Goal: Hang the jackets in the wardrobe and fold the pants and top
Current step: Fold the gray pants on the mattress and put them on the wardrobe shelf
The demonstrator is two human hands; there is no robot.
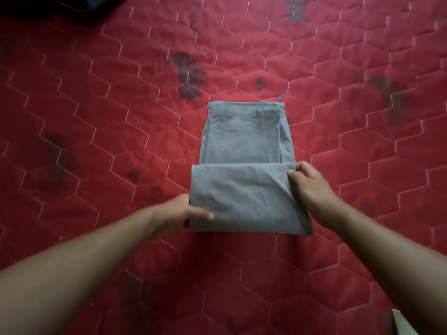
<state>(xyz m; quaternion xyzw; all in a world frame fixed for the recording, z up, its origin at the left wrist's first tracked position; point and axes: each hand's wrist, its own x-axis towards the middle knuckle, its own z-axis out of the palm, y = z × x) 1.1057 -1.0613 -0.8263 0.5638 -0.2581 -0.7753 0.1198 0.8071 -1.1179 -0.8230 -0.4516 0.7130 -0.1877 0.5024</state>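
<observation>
A pair of grey pants (242, 141) lies in the middle of a red bed cover (96, 117). The pants are folded into a long, neat shape. The waistband (244, 107) is at the far end, away from the person. The near end of the pants is folded up and over, so it lies on top of the rest like a flap. The flap is a bit wider than the part under it.

The left hand (176, 213) is at the left side of the flap, close to the near edge. Its thumb (203, 213) lies flat on top of the cloth. The other fingers are tucked below the cloth and cannot be seen. So the grip of this hand is narrow and holds the left side of the pants.

The right hand (312, 187) is at the right side of the flap, at its far corner. Its thumb and fingers are curled and pinch that corner. The cloth there is lifted a little off the layer below. The grip of this hand is narrow too, and it holds the pants.

Both bare arms reach out from the bottom of the view.

The bed cover has white stitch lines that make six-sided shapes. It has dark stains (187, 76) on it, some just past the waistband. A dark thing (48, 8) sits in the far left corner, too blurry to name. A bit of something pale green (402, 322) peeks in at the near right corner.
</observation>
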